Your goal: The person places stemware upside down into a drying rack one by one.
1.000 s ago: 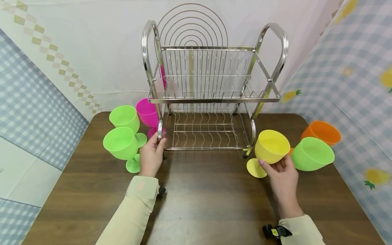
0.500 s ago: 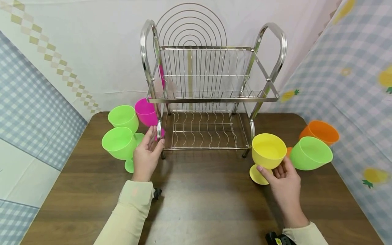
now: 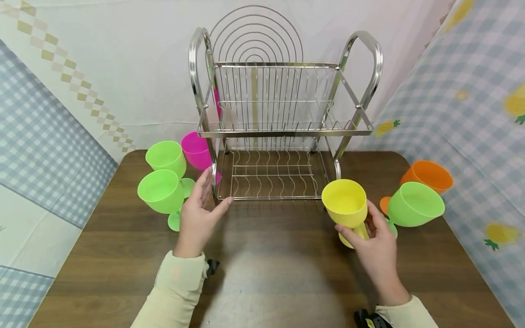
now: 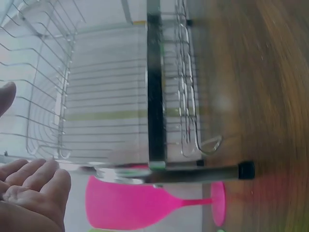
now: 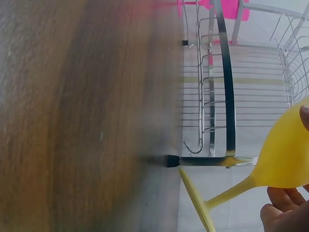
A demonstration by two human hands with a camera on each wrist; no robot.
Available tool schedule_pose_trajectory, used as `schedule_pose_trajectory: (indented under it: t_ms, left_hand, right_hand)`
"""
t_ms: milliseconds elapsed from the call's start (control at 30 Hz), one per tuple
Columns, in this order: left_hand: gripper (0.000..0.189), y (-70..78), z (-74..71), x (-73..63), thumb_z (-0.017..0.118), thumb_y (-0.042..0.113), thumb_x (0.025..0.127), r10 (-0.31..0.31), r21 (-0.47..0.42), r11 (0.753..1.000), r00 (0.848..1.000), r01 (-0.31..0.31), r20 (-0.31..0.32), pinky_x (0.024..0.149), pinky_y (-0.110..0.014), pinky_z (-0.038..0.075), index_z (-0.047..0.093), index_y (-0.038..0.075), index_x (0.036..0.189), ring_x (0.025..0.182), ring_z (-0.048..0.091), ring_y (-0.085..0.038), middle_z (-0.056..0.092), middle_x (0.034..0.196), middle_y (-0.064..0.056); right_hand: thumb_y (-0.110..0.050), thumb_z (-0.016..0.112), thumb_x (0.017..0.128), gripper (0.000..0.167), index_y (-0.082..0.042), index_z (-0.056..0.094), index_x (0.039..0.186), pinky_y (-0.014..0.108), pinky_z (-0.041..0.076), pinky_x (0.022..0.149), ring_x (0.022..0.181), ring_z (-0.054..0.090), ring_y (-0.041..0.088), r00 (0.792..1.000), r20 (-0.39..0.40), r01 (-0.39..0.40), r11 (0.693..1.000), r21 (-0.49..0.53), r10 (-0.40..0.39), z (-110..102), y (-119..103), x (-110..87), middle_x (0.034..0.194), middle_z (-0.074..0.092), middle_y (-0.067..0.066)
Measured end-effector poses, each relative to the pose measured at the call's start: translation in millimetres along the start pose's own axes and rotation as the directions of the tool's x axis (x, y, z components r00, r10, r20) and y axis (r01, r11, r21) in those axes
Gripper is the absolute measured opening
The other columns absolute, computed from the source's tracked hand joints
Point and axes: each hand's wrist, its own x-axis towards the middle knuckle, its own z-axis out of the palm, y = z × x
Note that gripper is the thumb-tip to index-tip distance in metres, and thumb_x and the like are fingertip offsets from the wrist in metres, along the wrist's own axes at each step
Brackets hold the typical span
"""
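Note:
My right hand (image 3: 377, 255) grips a yellow plastic goblet (image 3: 344, 202) by the lower bowl, just in front of the rack's right front corner. In the right wrist view its stem and round foot (image 5: 197, 200) lean at a slant. My left hand (image 3: 196, 225) holds nothing; its fingers are straight and the thumb is spread away from them. It hovers at the left front post of a two-tier chrome dish rack (image 3: 287, 134). Behind that post stands a magenta goblet (image 3: 196, 150), partly hidden by the rack and my fingers.
Left of the rack stand two green goblets (image 3: 160, 193), one behind the other. On the right are another green goblet (image 3: 416, 205) and an orange goblet (image 3: 428, 176) behind it. The brown wooden table (image 3: 262, 273) meets white and checked cloth at the back and sides.
My left hand has let go of the rack's post and spread its fingers. My right hand has shifted the yellow goblet left and slightly nearer me, away from the green one.

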Motion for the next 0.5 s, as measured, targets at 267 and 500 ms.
schedule_pose_trajectory:
  t_ms: [267,500]
  left_hand:
    - [0.092,4.4,7.2,-15.0,0.083,0.024,0.084,-0.055,-0.024,0.998,0.991,0.058,0.124,0.120,-0.037,0.031,0.030,0.013,0.158,0.145,0.037,-0.018,0.036,0.160,-0.001]
    - [0.093,10.4,16.3,-19.6,0.085,0.023,0.082,-0.010,-0.031,0.999,0.980,0.017,0.201,0.119,-0.038,0.033,0.032,0.012,0.157,0.144,0.038,-0.020,0.036,0.159,-0.002]
  right_hand:
    - [0.000,0.093,0.066,0.086,-0.012,0.056,0.143,0.005,0.044,0.092,0.112,0.051,0.001,0.993,0.016,0.118,0.984,-0.133,-0.117,4.0,-6.0,-3.9,0.129,0.058,0.006]
    - [-0.004,0.095,0.062,0.089,-0.007,0.057,0.142,0.008,0.036,0.089,0.117,0.054,0.024,0.968,0.054,0.251,0.939,-0.237,-0.245,8.5,-8.2,0.8,0.131,0.059,0.014]
